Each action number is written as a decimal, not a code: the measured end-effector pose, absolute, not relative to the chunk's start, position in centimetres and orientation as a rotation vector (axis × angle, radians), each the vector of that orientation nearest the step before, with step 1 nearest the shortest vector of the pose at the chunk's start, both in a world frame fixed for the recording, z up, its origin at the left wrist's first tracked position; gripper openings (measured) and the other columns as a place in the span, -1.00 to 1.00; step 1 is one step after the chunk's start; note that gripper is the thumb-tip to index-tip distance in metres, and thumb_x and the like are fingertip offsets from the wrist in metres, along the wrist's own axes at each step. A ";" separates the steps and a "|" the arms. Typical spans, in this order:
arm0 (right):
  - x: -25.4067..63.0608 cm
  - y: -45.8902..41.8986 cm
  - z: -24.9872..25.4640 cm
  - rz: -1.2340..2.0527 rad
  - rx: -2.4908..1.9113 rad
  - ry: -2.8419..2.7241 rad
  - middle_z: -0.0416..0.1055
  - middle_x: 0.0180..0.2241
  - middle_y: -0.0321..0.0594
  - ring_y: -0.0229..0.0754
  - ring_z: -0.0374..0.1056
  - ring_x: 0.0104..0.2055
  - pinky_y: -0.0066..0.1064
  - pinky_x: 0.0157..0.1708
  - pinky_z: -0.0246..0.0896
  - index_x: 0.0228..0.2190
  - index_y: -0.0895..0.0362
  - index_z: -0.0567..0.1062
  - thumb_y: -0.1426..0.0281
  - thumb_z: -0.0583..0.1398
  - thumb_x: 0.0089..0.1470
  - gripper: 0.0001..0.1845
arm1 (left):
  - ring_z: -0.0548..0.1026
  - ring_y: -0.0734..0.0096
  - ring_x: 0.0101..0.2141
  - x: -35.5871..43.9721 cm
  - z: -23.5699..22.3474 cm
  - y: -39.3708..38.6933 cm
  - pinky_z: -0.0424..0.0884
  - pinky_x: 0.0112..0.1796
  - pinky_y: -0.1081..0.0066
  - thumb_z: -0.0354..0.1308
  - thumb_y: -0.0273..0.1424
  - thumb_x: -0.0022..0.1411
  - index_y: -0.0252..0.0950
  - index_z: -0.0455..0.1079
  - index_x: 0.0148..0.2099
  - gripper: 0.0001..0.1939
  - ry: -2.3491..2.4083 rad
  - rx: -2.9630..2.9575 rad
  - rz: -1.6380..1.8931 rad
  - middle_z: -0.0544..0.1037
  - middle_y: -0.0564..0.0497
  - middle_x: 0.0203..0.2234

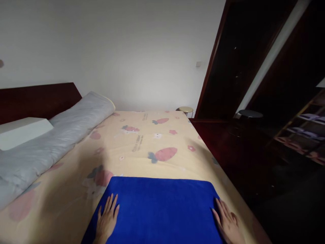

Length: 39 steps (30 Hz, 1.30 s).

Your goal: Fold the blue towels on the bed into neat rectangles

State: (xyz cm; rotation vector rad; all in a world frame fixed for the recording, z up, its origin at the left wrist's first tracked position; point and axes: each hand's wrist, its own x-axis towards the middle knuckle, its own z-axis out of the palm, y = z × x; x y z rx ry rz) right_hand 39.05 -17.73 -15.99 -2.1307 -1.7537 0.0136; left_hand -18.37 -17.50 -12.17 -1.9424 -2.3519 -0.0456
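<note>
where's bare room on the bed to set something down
The widest free patch is the sheet between the blue cloth and the wall; another lies between the cloth and the grey bedding. Crowded: beside the headboard, with the bedding and a white block, and the cloth's sides, at the left hand and right hand.

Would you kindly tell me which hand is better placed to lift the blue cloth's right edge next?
Probably the right hand: it is at that edge of the blue cloth, while the left hand lies near the opposite edge.
</note>
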 end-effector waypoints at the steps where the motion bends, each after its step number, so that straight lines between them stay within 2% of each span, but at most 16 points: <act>1: 38.0 -17.6 -16.0 -0.039 -2.102 -1.737 0.07 0.32 -0.02 0.07 -0.08 0.37 0.14 0.27 -0.06 0.30 0.15 0.07 -0.09 -0.18 0.20 -0.17 | 0.09 0.17 0.32 -17.5 -12.3 -17.3 0.07 0.23 -0.07 -0.26 -0.21 0.38 -0.19 -0.04 0.37 -0.44 -2.353 -1.908 -0.055 0.06 -0.06 0.34; 4: 29.2 -16.3 -14.7 -0.060 -1.849 -1.938 0.03 0.33 -0.07 0.04 -0.07 0.37 0.07 0.27 -0.04 0.29 0.08 0.10 -0.01 -0.11 0.25 -0.29 | 0.08 0.23 0.32 -10.5 -12.4 -15.9 0.07 0.24 -0.02 -0.30 -0.31 0.39 -0.20 -0.10 0.38 -0.46 -2.221 -2.088 -0.162 0.04 -0.04 0.35; 6: 21.9 -14.7 -13.4 0.108 -1.640 -2.155 0.05 0.32 -0.20 -0.06 -0.02 0.36 -0.05 0.26 0.04 0.27 -0.04 0.13 0.10 -0.09 0.30 -0.42 | 0.07 0.32 0.32 -4.6 -12.2 -14.4 0.09 0.25 0.07 -0.30 -0.40 0.38 -0.13 -0.19 0.39 -0.45 -2.057 -2.363 -0.237 0.03 0.02 0.35; 9: 16.3 -12.1 -12.0 0.357 -1.517 -2.322 0.00 0.33 -0.25 -0.12 -0.04 0.36 -0.11 0.27 0.02 0.29 -0.07 0.06 0.10 -0.11 0.31 -0.42 | 0.07 0.35 0.32 -0.4 -12.0 -11.7 0.10 0.26 0.10 -0.27 -0.37 0.39 -0.04 -0.22 0.39 -0.44 -1.914 -2.606 -0.250 0.03 0.09 0.36; 11: 18.4 -10.8 -11.8 0.411 -1.635 -2.309 -0.02 0.33 -0.26 -0.10 -0.07 0.37 -0.09 0.29 -0.03 0.28 -0.04 0.10 0.05 -0.13 0.29 -0.40 | 0.08 0.32 0.32 -2.6 -11.9 -10.1 0.11 0.25 0.08 -0.25 -0.31 0.39 0.01 -0.16 0.38 -0.46 -1.977 -2.561 -0.201 0.04 0.12 0.35; 13: 24.5 -10.1 -12.3 0.361 -1.842 -2.219 -0.03 0.33 -0.24 -0.08 -0.11 0.38 -0.04 0.31 -0.11 0.27 -0.01 0.14 0.02 -0.14 0.27 -0.36 | 0.09 0.30 0.32 -8.3 -12.1 -9.0 0.08 0.26 0.06 -0.28 -0.26 0.40 0.02 -0.09 0.37 -0.48 -2.123 -2.359 -0.161 0.06 0.13 0.35; 17: 38.9 -10.5 -14.1 0.240 -2.190 -2.003 -0.09 0.35 -0.21 -0.05 -0.17 0.39 0.03 0.32 -0.17 0.30 0.08 0.06 0.03 -0.15 0.22 -0.29 | 0.11 0.23 0.31 -21.2 -13.1 -8.0 0.10 0.23 0.05 -0.27 -0.18 0.36 -0.14 0.03 0.36 -0.43 -2.311 -1.936 -0.102 0.14 0.01 0.33; 20: 41.5 -10.9 -14.7 0.165 -2.225 -1.948 -0.04 0.34 -0.15 0.00 -0.13 0.38 0.09 0.31 -0.16 0.28 0.11 0.11 -0.02 -0.14 0.20 -0.25 | 0.14 0.21 0.30 -23.2 -13.5 -8.1 0.07 0.24 0.05 -0.32 -0.19 0.37 -0.25 0.06 0.35 -0.41 -2.272 -1.863 -0.133 0.17 -0.06 0.32; 23: 33.8 -10.4 -13.9 -0.005 -2.113 -1.899 -0.05 0.34 -0.05 0.08 -0.12 0.38 0.15 0.30 -0.16 0.29 0.15 0.10 -0.02 -0.10 0.22 -0.24 | 0.10 0.22 0.31 -16.1 -13.2 -8.6 0.01 0.25 0.01 -0.37 -0.26 0.39 -0.21 -0.06 0.39 -0.43 -2.146 -1.949 -0.238 0.13 0.00 0.33; 24: 29.9 -10.2 -13.5 0.010 -2.000 -1.965 -0.01 0.33 -0.09 0.06 -0.07 0.37 0.12 0.30 -0.12 0.29 0.10 0.10 0.03 -0.11 0.25 -0.31 | 0.09 0.26 0.32 -12.6 -13.0 -8.9 0.03 0.26 0.05 -0.34 -0.29 0.40 -0.16 -0.11 0.39 -0.45 -2.056 -2.064 -0.274 0.12 0.03 0.34; 27: 19.1 -9.6 -12.1 0.246 -1.613 -2.231 0.01 0.33 -0.22 -0.08 -0.04 0.36 -0.05 0.29 -0.02 0.30 -0.02 0.06 0.16 -0.12 0.31 -0.42 | 0.11 0.39 0.31 -3.6 -12.9 -9.5 0.07 0.25 0.20 -0.29 -0.37 0.40 -0.12 -0.23 0.40 -0.44 -1.798 -2.436 -0.331 0.10 0.08 0.34; 29: 16.2 -9.4 -11.7 0.361 -1.566 -2.289 -0.02 0.34 -0.24 -0.10 -0.08 0.37 -0.09 0.29 -0.02 0.30 -0.04 0.06 0.16 -0.12 0.31 -0.43 | 0.12 0.40 0.30 -1.7 -12.9 -9.7 0.08 0.25 0.22 -0.26 -0.34 0.41 -0.06 -0.25 0.39 -0.44 -1.741 -2.569 -0.326 0.09 0.09 0.35; 32: 21.0 -9.6 -12.0 0.377 -1.786 -2.221 0.01 0.33 -0.23 -0.07 -0.08 0.37 -0.07 0.31 -0.06 0.27 -0.01 0.15 0.06 -0.12 0.27 -0.39 | 0.13 0.30 0.30 -7.0 -12.9 -9.5 0.08 0.25 0.10 -0.22 -0.24 0.40 0.00 -0.15 0.38 -0.46 -1.993 -2.440 -0.228 0.09 0.08 0.35; 35: 32.1 -10.7 -13.3 0.194 -2.087 -1.995 0.00 0.33 -0.17 -0.03 -0.12 0.38 0.02 0.31 -0.12 0.27 0.10 0.14 0.05 -0.15 0.23 -0.30 | 0.13 0.20 0.30 -17.3 -12.6 -9.0 0.12 0.22 0.00 -0.26 -0.22 0.38 -0.12 0.00 0.36 -0.46 -2.301 -2.036 -0.115 0.10 0.00 0.34; 37: 38.7 -11.9 -14.2 0.169 -2.209 -1.848 0.03 0.33 -0.15 -0.03 -0.09 0.37 0.03 0.30 -0.08 0.28 0.14 0.14 0.05 -0.20 0.21 -0.27 | 0.13 0.22 0.30 -22.4 -12.1 -9.0 0.16 0.20 0.02 -0.30 -0.24 0.38 -0.15 0.02 0.36 -0.46 -2.316 -1.917 -0.119 0.14 0.00 0.33; 39: 41.8 -13.3 -14.6 0.146 -2.267 -1.733 0.06 0.31 -0.11 0.03 -0.07 0.36 0.12 0.27 -0.04 0.28 0.18 0.12 0.02 -0.22 0.19 -0.22 | 0.11 0.22 0.31 -23.8 -11.7 -9.6 0.17 0.20 0.03 -0.33 -0.28 0.38 -0.17 -0.05 0.38 -0.45 -2.303 -1.845 -0.177 0.16 0.00 0.32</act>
